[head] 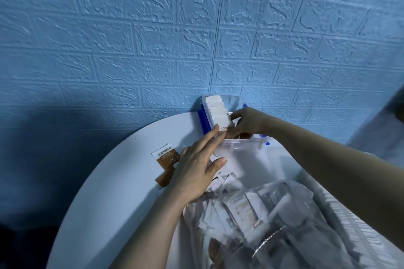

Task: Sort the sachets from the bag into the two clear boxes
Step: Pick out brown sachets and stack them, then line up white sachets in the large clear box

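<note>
Pinching white-topped sachet over near clear box, right hand at 12 o'clock; left hand spread, fingertips touching box rim; brown sachets at 9 o'clock.

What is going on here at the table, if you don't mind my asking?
A person is sorting sachets into clear boxes on a round white table. The right hand pinches a sachet over the near box, with the left hand flat against that box's rim. The far box by the blue wall holds a row of white sachets. Two brown sachets lie loose on the table, and the bag is still full.
</note>
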{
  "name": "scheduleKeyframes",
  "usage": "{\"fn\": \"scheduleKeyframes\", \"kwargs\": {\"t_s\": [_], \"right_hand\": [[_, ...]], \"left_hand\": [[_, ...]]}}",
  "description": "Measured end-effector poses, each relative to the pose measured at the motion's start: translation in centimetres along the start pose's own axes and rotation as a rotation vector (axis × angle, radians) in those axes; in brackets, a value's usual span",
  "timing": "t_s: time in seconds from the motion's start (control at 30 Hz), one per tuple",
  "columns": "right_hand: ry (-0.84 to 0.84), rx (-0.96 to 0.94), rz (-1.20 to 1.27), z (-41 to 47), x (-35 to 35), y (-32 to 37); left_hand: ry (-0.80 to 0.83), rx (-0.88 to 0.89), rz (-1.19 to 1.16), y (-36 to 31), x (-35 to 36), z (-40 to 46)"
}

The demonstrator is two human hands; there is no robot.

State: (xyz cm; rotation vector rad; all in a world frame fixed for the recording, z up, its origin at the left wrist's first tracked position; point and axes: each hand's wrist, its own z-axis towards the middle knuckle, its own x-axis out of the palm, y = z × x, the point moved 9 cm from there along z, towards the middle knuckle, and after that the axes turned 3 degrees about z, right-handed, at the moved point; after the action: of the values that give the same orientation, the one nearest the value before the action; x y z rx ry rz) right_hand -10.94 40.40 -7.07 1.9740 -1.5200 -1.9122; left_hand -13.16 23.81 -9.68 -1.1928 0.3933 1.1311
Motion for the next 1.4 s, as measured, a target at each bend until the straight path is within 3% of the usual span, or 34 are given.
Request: {"fn": "scheduleKeyframes", "kwargs": {"t_s": [0.13, 0.33, 0.53, 0.7, 0.93, 1.03, 1.23, 1.4], "right_hand": [[-0.04, 0.009, -0.001, -0.6, -0.4, 0.1], [-0.365, -0.201, -0.15, -6.8, -4.9, 2.9], [-0.495, -0.385, 0.035, -20.3, -7.0, 4.0], [-0.534, -0.427, 0.187, -31.4, -4.3, 2.0], [-0.509, -0.336, 0.351, -38.0, 4.1, -5.0], [-0.464, -0.253, 0.271, -38.1, 7.5, -7.9], [-0.391, -0.117, 0.186, -38.1, 10.1, -10.5], [-0.361, -0.133, 0.122, -38.1, 10.9, -10.0]], "left_hand": [[-0.018, -0.014, -0.027, -0.1, -0.4, 0.0], [-0.196, -0.018, -0.069, -0.8, -3.0, -0.3], [-0.421, 0.013, -0.168, -2.8, -7.8, -3.2], [-0.474, -0.011, -0.106, -6.6, -10.8, -9.3], [-0.452, -0.03, -0.066, -12.6, -8.6, -21.0], [-0.452, 0.014, -0.045, -14.8, -6.1, -24.0], [-0.275, 0.045, 0.073, -17.0, -1.6, -23.8], [-0.163, 0.086, 0.194, -17.4, 0.5, -22.6]]}}
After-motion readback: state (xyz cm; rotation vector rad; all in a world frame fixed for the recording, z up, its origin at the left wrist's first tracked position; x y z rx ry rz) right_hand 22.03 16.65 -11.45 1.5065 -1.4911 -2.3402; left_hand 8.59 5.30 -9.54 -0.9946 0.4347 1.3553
